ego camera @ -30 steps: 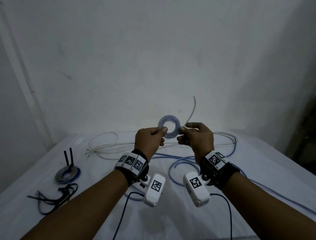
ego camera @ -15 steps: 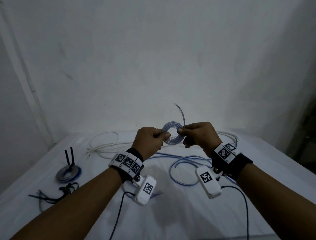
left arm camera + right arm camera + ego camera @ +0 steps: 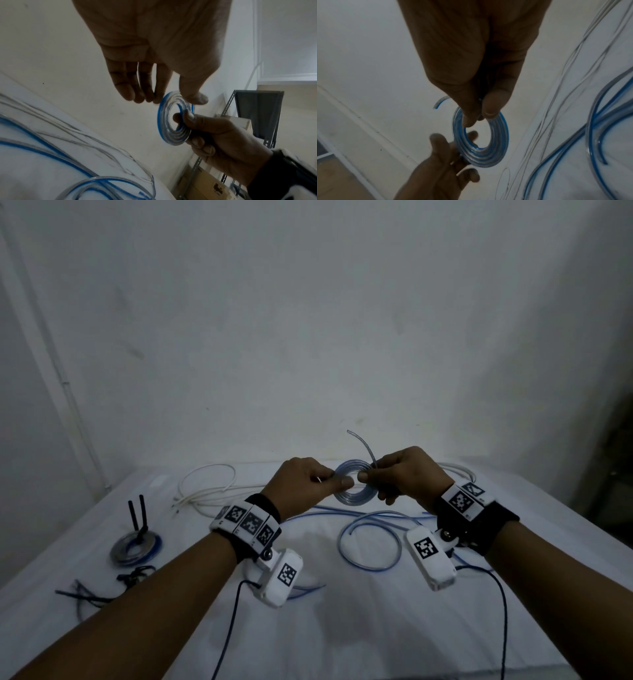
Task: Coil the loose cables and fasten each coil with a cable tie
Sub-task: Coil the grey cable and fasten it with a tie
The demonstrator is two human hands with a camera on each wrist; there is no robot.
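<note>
A: Starting at the left of the worktop [image 3: 342,628], what lies on the white cloth?

B: A bundle of thin black cable ties [image 3: 99,590], loose and tangled. Just behind it sits one finished coil [image 3: 135,546], flat and ring-shaped, with two black tie tails standing upright from it.

A: Further along?

B: Slim white cables [image 3: 205,491] looped near the back edge, then clear blue-cored cables [image 3: 370,542], glossy and soft, one curled into an open loop; how many strands there are I cannot tell.

A: And the piece being worked?

B: One small coil [image 3: 352,489] of the same clear tubing with a blue line inside, wound in several tight flat turns like a disc with a round hole. It is held in the air above the worktop, between the two hands. A short free end curves upward from it.

A: The hands?

B: The left hand [image 3: 305,487] pinches the coil's left rim between thumb and fingertips. The right hand [image 3: 404,477] pinches the right rim, fingers curled round it.
</note>
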